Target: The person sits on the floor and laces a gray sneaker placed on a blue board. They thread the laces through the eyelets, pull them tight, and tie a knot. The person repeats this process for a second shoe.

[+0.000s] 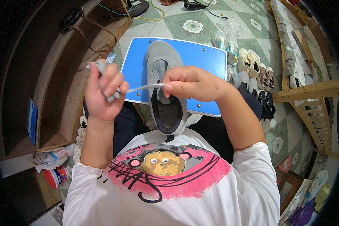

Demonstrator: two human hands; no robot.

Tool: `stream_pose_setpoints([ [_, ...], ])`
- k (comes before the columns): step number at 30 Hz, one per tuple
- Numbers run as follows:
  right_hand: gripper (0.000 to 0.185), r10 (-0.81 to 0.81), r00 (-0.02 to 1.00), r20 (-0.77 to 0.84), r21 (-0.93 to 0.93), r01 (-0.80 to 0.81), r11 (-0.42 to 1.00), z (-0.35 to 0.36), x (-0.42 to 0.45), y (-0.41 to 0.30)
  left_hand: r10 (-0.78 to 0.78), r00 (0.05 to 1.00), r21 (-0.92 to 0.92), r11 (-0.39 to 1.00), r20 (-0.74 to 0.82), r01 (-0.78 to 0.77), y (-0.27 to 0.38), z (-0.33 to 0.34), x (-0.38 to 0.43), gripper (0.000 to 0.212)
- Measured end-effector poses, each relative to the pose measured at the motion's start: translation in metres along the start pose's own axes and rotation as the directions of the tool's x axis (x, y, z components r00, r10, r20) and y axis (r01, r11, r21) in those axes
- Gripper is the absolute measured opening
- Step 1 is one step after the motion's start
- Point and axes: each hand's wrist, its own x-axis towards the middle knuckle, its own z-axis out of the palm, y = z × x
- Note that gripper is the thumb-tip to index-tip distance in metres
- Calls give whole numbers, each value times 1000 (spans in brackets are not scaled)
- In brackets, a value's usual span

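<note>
A grey mesh sneaker (170,113) with a dark collar lies on a small blue table (205,73), its toe pointing away from me and its heel near my shirt. My left hand (106,90), left of the sneaker, is closed around a bunched grey shoelace (147,86). One stretch of the lace runs taut across the shoe to my right hand (186,83), which pinches it between thumb and fingers above the tongue. No lace shows in the visible eyelets near the toe. My right fingers partly hide the shoe's right side.
Several pairs of shoes (245,62) stand on the tiled floor to the right, beside a wooden frame (308,87). Wooden shelving (70,70) with a brown cord rises at the left. Cables (155,18) and a black-based object lie beyond the table. A red tub (51,178) is at lower left.
</note>
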Motion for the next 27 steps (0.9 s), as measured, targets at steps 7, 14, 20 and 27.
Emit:
stream_pose_setpoints([
  [7, 26, 15, 999, -37, 54, -13, 998, 0, -3, -2, -152, 963, 972, -42, 224, -233, -27, 3, -4, 24],
  [14, 20, -309, 933, -183, -583, 150, 799, 12, 8, 7, 62, 995, 548, 836, -79, -8, -38, 15, -4, 19],
  [20, 34, -264, 959, -103, -961, -27, 277, 17, 5, 13, 172, 962, 375, 923, -211, -83, -54, 17, 3, 28],
  [27, 14, -85, 979, -187, -982, -183, 46, 36, 7, 19, -54, 997, 471, 882, 50, 24, -84, 15, -16, 20],
])
